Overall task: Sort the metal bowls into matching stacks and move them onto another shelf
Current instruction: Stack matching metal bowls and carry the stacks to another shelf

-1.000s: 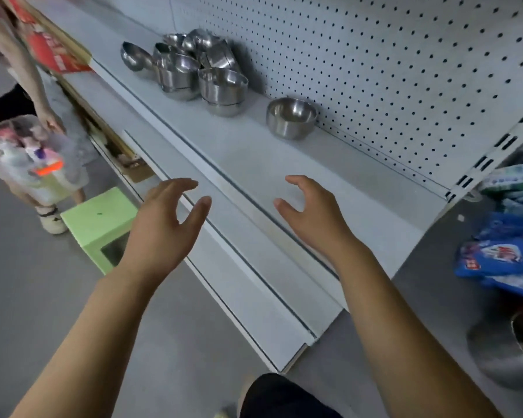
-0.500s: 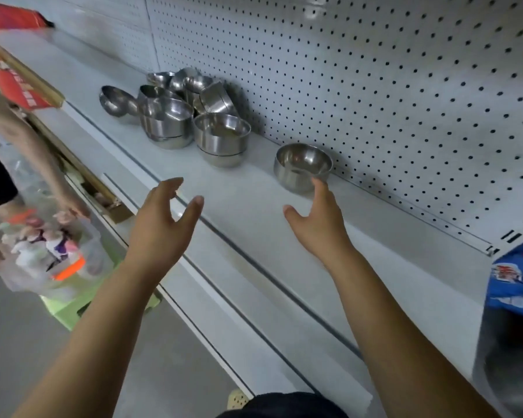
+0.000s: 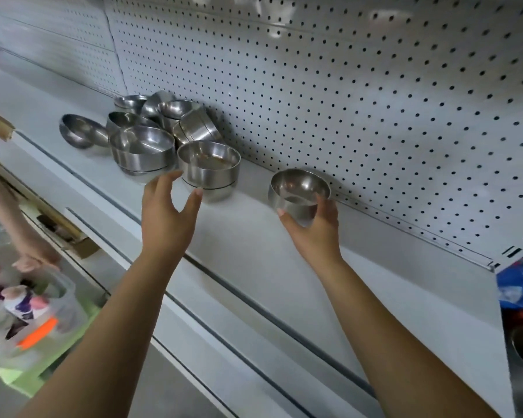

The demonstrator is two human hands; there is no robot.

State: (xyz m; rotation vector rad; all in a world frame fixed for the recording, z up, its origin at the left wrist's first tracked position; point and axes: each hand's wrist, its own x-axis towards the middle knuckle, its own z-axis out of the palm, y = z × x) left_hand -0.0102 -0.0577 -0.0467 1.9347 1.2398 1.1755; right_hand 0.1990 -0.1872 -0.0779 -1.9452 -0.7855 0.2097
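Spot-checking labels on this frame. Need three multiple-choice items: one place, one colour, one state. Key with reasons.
1. The lone bowl is: A) right of the bowl cluster, by the pegboard; B) on the floor; C) inside another bowl.
2. The pegboard is: A) green; B) white; C) red.
3. The right hand: A) hangs at the person's side; B) is out of view; C) grips the lone bowl.
Key: A, it sits apart near the back panel; B, pale panel, dark holes; C, thumb and fingers wrap its wall.
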